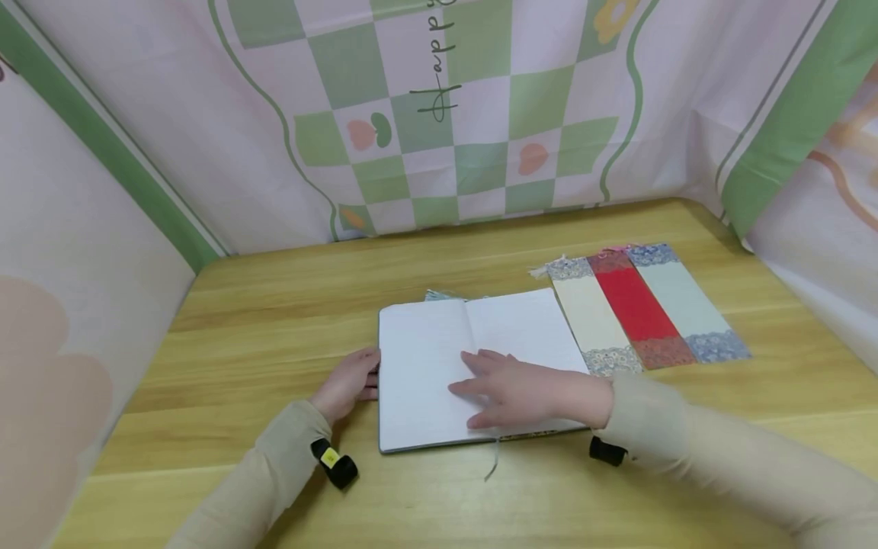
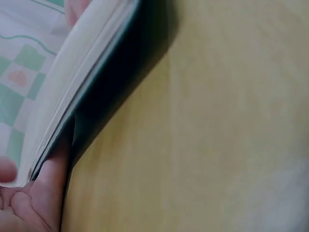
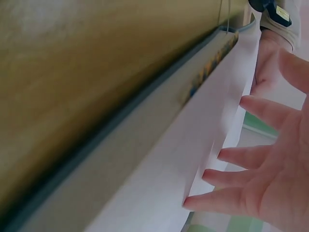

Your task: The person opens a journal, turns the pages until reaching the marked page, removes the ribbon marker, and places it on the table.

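An open notebook (image 1: 421,343) with blank-looking white pages and a dark blue-green cover (image 2: 130,53) lies on the table. My left hand (image 1: 348,381) is at its left edge, with a finger tucked in at the cover in the left wrist view; some fingertips are hidden. Spread across the pages near the centre fold, my right hand (image 1: 517,389) touches the paper with straight fingers. A patterned strip (image 3: 212,65) shows between the pages at the lower edge. A pale blue tassel (image 1: 439,295) sticks out at the top, and a thin grey ribbon (image 1: 493,461) hangs out below.
Right of the notebook, three bookmarks lie side by side: a cream one (image 1: 590,309), a red one (image 1: 638,305) and a pale blue one (image 1: 686,297), each with patterned ends. A printed curtain (image 1: 480,107) rises behind the wooden table (image 1: 274,305).
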The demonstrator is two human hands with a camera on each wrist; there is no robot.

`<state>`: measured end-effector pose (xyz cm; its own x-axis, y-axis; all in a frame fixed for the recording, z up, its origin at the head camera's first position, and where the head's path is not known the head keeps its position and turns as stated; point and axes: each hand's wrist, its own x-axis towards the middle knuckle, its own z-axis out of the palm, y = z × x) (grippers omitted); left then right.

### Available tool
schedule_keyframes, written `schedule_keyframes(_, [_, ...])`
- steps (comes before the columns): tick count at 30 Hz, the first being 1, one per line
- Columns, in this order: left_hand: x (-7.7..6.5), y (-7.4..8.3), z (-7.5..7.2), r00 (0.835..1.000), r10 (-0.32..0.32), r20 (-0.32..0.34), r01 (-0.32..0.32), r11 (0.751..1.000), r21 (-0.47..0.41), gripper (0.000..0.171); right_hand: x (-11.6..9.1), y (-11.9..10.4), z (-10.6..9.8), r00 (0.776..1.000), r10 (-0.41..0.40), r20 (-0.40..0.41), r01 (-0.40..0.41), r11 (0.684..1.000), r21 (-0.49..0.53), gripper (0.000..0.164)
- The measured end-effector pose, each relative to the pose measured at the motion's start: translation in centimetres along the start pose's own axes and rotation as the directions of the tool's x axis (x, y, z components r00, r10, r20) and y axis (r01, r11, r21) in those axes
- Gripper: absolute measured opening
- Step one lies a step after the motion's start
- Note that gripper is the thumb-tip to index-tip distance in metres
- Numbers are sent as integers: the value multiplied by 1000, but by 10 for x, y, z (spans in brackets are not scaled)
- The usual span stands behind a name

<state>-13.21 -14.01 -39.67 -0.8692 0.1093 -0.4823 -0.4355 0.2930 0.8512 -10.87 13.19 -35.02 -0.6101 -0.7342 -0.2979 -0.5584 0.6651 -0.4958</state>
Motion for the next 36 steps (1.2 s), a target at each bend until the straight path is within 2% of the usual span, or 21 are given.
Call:
schedule_keyframes(6, [0,2,3,1000,11,4,-11,996,90,47,3,-3,0,1000,18,16,-17,998,-62,56])
schedule_keyframes(10, [-1,3,4,1000,11,5,-11,995,98,49,4,0,-5,1000,12,28,-10,996,-92,58])
schedule_keyframes(13, [-2,4,4,1000,12,4,-13,995,101,49,4,10,-10,999,40,14,-38,991,-127,65])
schedule_keyframes(20, [-4,5,4,1000,8,5,-9,995,101,50,6,41,-30,984,178,-23,-179,970,-167,79])
schedule_keyframes(31, [-1,3,3,1000,22,1,-22,993,114,46,13,79,-50,978,184,-102,-200,965,-171,82])
schedule_keyframes(36, [-1,2,2,1000,22,3,-22,994,109,48,15,89,-54,964,230,-130,-248,957,-150,86])
